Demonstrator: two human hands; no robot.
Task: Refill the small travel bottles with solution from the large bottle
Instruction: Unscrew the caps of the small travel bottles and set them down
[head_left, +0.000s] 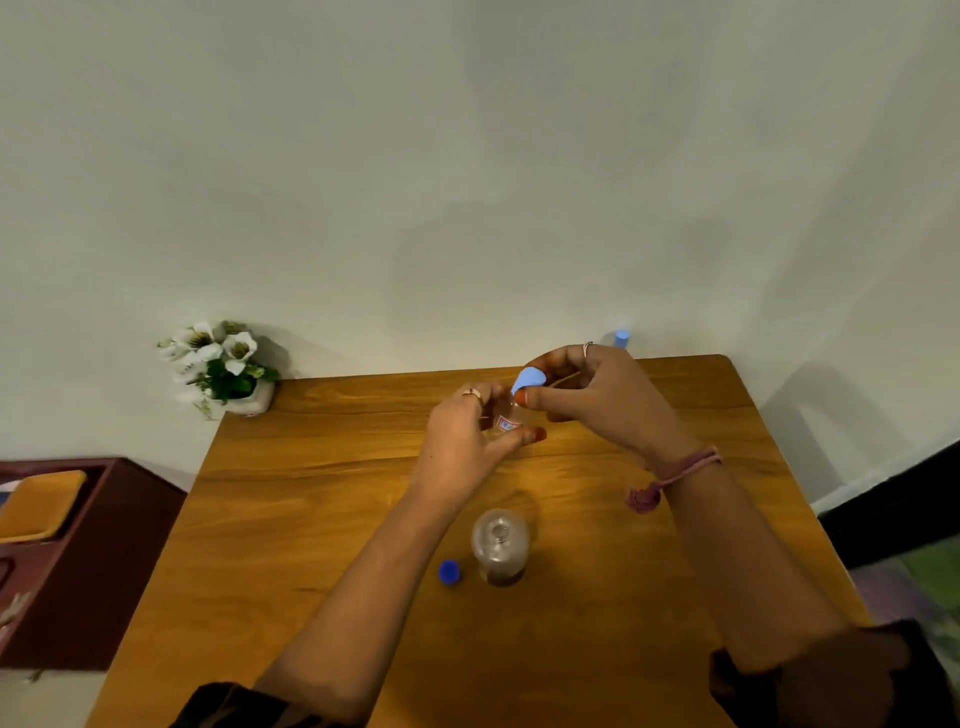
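Near the middle of the frame we see the left hand (464, 441) curled around a small clear travel bottle (506, 420) with a red and blue label, held a little above the wooden surface (322, 499). Just to the right of it, the right hand (597, 397) pinches a light blue cap (530, 378) between thumb and fingers, right at the top of this small bottle; we cannot tell if the cap touches the neck. Lower in the frame, between the two forearms, the large bottle (500, 545) stands upright and open on the surface, with a little dark liquid at its bottom. Its dark blue cap (449, 572) lies just beside it on the left. Another small bottle with a light blue cap (622, 338) stands at the far edge of the surface, behind the right hand. A white pot of flowers (223, 366) sits at the upper left corner of the surface.
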